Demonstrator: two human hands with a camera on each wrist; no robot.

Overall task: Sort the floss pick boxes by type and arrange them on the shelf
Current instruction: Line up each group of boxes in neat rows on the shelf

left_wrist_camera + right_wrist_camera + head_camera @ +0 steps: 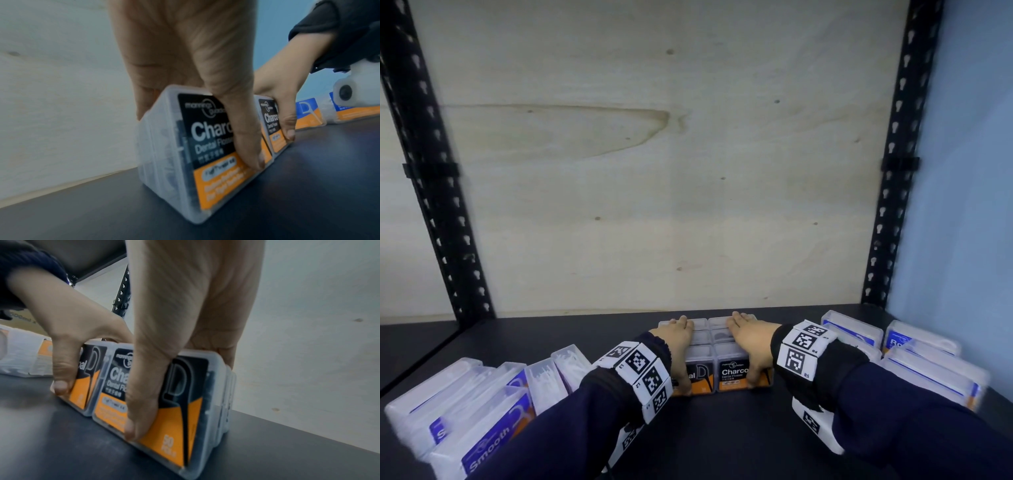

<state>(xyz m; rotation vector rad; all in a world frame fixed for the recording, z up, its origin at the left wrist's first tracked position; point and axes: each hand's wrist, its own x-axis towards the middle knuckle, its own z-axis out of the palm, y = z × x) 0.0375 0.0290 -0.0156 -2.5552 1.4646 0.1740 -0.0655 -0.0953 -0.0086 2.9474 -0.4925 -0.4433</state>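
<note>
Two side-by-side rows of clear Charcoal floss pick boxes (714,346) with black and orange labels stand on the dark shelf (722,431), near the back panel. My left hand (683,353) lies over the left row. Its thumb (246,146) presses the front box's label (218,181) and its fingers reach down behind the row. My right hand (746,349) grips the right row (174,426) the same way, thumb (141,410) on the front label. The far boxes in both rows are mostly hidden under the hands.
Several clear boxes with blue "Smooth" labels (482,411) lean in a loose heap at the front left. More blue-labelled boxes (928,363) lie at the right. A pale wooden back panel (654,171) and black slotted uprights (438,192) bound the shelf.
</note>
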